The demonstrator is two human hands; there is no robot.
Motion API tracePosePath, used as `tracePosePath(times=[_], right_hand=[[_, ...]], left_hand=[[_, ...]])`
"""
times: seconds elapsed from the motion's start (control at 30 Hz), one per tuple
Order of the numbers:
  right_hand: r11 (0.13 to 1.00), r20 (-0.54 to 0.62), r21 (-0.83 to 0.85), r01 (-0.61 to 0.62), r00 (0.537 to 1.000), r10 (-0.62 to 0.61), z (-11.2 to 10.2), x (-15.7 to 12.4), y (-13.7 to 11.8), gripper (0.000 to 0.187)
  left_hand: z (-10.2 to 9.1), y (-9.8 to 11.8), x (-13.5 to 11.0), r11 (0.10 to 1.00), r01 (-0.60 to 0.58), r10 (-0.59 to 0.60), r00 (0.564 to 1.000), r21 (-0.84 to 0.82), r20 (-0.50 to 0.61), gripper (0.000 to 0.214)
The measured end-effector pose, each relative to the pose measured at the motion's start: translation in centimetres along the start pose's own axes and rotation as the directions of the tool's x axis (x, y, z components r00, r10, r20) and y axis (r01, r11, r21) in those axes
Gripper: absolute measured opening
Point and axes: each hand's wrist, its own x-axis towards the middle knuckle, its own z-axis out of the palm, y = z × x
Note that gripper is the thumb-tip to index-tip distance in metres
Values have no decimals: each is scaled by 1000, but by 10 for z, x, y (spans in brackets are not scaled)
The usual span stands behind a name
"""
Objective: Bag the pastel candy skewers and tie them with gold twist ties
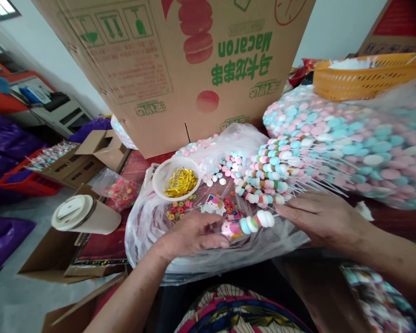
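My left hand [193,233] is closed around a small clear packet [230,227] that holds a candy skewer [256,221] of white, blue and pink discs. My right hand [324,217] grips the stick end of that skewer, fingers pressed together. Just beyond lies a pile of finished candy skewers [270,173] with white sticks fanning right. A white bowl [175,178] of gold twist ties sits to the left. Printed packets [213,203] and small ring candies [176,210] lie on crumpled clear plastic sheet [149,226].
A big cardboard box [173,64] marked "Macaron" stands behind. A large clear bag of pastel candies [360,138] fills the right, an orange basket [364,76] above it. A lidded paper cup [85,213] lies on its side at left, near open cartons [86,159].
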Motion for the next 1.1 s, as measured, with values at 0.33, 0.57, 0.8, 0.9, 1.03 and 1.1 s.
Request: tracePosePath(times=[0.33, 0.57, 0.8, 0.9, 1.03, 1.1], right_hand=[[992, 192, 119, 54, 978, -76, -2, 19, -8, 27], [952, 380, 307, -12, 919, -111, 18, 19, -15, 26], [821, 461, 480, -308, 885, 63, 25, 7, -15, 25], [834, 380, 485, -263, 922, 70, 32, 4, -17, 26], [971, 173, 239, -7, 984, -35, 29, 6, -16, 27], [988, 78, 62, 140, 986, -145, 20, 9, -13, 29]], left_hand=[[21, 11, 16, 939, 88, -35, 986, -333, 162, 41], [35, 11, 35, 931, 142, -50, 962, -335, 269, 78], [8, 3, 16, 994, 109, -106, 977, -3, 183, 93], [1, -1, 10, 985, 169, -170, 954, 28, 247, 49], [7, -1, 10, 875, 394, -247, 864, -281, 439, 25], [10, 0, 10, 798, 464, -218, 817, -385, 534, 32]])
